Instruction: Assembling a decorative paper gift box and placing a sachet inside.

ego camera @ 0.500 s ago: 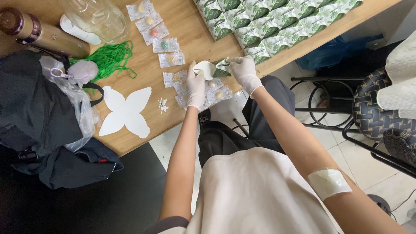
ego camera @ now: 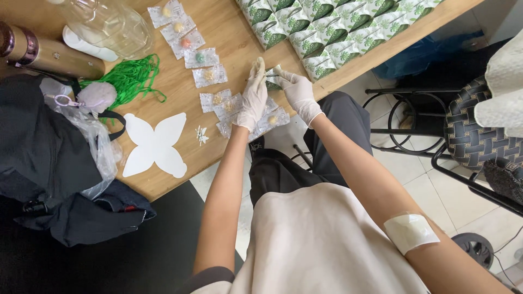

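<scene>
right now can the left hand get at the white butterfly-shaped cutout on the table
Probably yes. The left hand is busy, gripping a small green-patterned piece together with the right hand. But the white butterfly-shaped cutout lies flat and uncovered further to its left, with only bare wood between.

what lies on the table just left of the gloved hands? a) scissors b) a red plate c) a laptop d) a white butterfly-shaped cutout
d: a white butterfly-shaped cutout lies flat on the wooden table, left of the left hand and right hand.
</scene>
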